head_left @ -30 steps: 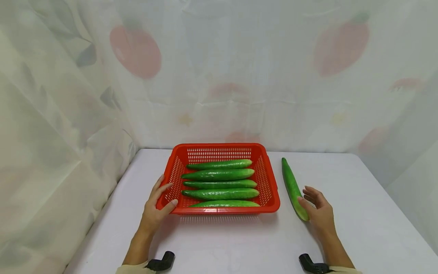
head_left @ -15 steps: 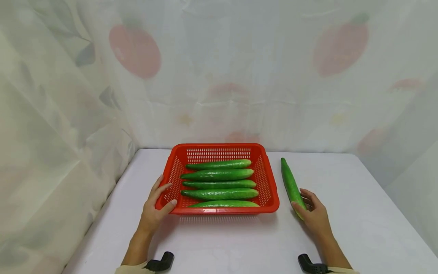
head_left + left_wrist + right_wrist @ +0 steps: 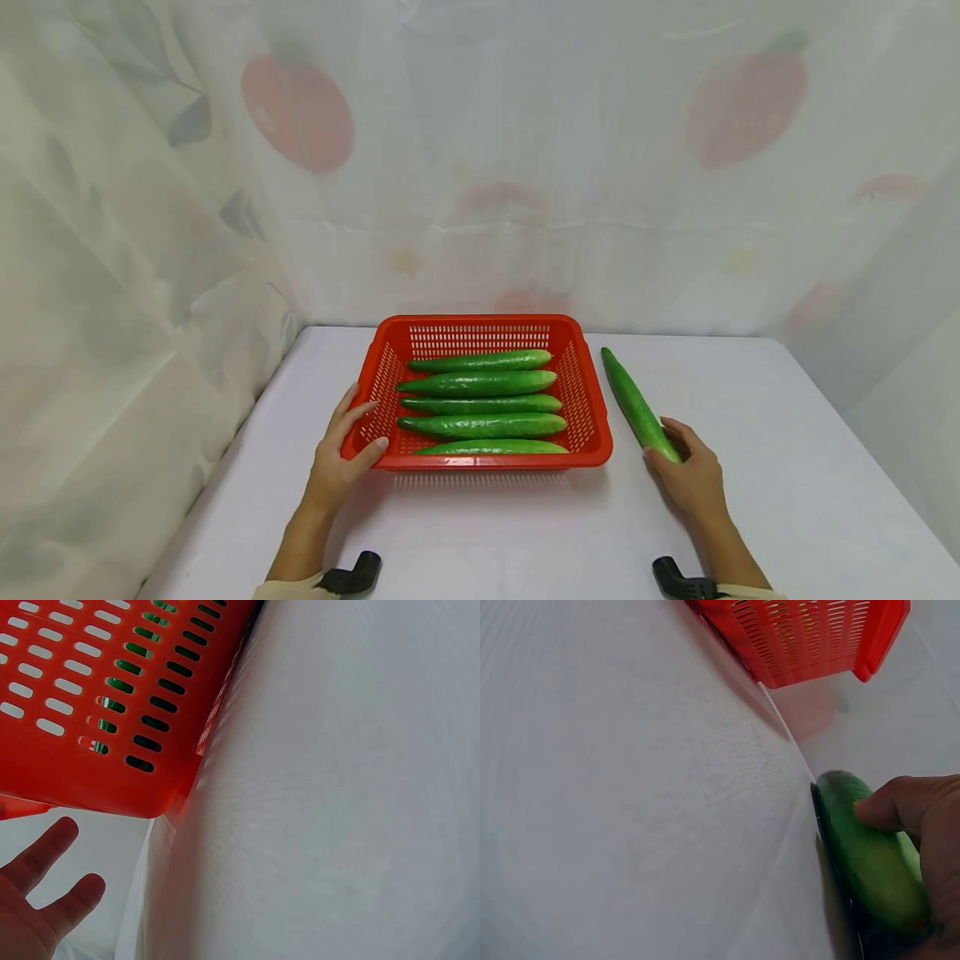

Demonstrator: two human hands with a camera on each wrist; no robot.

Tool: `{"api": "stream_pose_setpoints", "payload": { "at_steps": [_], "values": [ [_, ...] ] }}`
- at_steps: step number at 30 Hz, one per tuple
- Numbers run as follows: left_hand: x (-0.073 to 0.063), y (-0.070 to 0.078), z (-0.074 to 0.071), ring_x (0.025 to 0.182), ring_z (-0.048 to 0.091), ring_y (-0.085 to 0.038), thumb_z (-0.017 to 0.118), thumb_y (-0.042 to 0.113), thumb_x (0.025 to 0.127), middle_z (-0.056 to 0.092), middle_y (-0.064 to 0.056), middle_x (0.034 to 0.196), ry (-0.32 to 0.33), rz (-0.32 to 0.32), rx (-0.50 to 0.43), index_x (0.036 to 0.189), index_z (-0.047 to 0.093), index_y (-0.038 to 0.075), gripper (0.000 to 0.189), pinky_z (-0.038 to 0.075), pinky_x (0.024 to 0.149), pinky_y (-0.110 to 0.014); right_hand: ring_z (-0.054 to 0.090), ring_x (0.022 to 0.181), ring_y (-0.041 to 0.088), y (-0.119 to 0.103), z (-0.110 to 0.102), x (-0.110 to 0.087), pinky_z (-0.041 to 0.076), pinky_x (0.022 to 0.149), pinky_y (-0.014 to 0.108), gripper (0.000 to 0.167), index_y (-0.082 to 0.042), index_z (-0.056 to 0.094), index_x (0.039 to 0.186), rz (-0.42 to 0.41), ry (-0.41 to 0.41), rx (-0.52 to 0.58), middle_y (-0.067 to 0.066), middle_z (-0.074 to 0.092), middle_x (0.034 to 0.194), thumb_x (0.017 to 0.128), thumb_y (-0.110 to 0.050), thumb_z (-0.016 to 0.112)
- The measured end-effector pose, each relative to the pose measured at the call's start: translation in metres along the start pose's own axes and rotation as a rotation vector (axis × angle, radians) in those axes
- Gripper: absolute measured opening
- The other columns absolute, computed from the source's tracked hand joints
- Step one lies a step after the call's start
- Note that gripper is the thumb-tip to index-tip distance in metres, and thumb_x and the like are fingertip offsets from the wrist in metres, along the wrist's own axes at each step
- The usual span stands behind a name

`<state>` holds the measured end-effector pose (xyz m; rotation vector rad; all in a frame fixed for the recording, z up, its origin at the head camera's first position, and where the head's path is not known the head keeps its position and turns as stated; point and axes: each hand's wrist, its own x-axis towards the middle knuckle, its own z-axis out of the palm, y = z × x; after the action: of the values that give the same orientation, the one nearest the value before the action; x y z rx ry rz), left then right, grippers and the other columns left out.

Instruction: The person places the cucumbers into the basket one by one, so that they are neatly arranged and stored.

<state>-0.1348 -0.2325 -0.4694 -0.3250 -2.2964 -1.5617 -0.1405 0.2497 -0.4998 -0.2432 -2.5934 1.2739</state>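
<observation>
The loose cucumber (image 3: 634,406) is long, slim and glossy green, its near end paler, lying on the white desk (image 3: 787,467) just right of the red basket (image 3: 596,433). It runs slantwise, tapered tip toward the desk's far edge and leaning to the basket, near end toward the front edge. The right hand (image 3: 690,475) grips that near end, thumb over the top, fingers curled around it.

Both bare forearms reach forward; the left hand (image 3: 339,454) lies spread, fingers straight; the right hand (image 3: 688,477) curls, gripping.
</observation>
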Motion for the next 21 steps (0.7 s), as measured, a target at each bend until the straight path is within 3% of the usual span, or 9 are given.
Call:
{"api": "stream_pose_setpoints", "payload": {
  "at_steps": [10,16,21],
  "values": [
    [-0.001,-0.001,-0.001,0.141,0.021,-0.028,0.07,0.006,0.083,0.024,-0.005,0.156,0.004,0.008,-0.006,0.133,0.055,0.004,0.052,0.029,0.098,-0.013,0.05,0.11,0.031,-0.001,-0.003,0.0,0.037,0.085,0.043,0.045,-0.005,0.057,0.132,0.117,0.07,0.126,0.019,0.055,0.13,0.089,-0.013,0.066],
    [-0.002,-0.001,-0.001,0.141,0.021,-0.028,0.07,0.006,0.083,0.024,-0.006,0.156,0.008,0.005,-0.002,0.133,0.055,0.004,0.052,0.028,0.098,-0.013,0.044,0.117,0.027,-0.004,-0.009,0.001,0.035,0.09,0.043,0.047,-0.011,0.055,0.137,0.197,0.067,0.199,0.014,0.051,0.136,0.093,-0.023,0.063],
    [-0.001,-0.001,-0.001,0.141,0.021,-0.027,0.07,0.007,0.083,0.024,-0.004,0.156,0.004,-0.003,-0.005,0.132,0.055,0.004,0.051,0.027,0.1,-0.014,0.044,0.109,0.02,-0.011,-0.017,0.002,0.039,0.084,0.025,0.045,-0.009,0.056,0.136,0.211,0.1,0.304,0.011,0.052,0.131,0.092,-0.019,0.064]
  ]
}}
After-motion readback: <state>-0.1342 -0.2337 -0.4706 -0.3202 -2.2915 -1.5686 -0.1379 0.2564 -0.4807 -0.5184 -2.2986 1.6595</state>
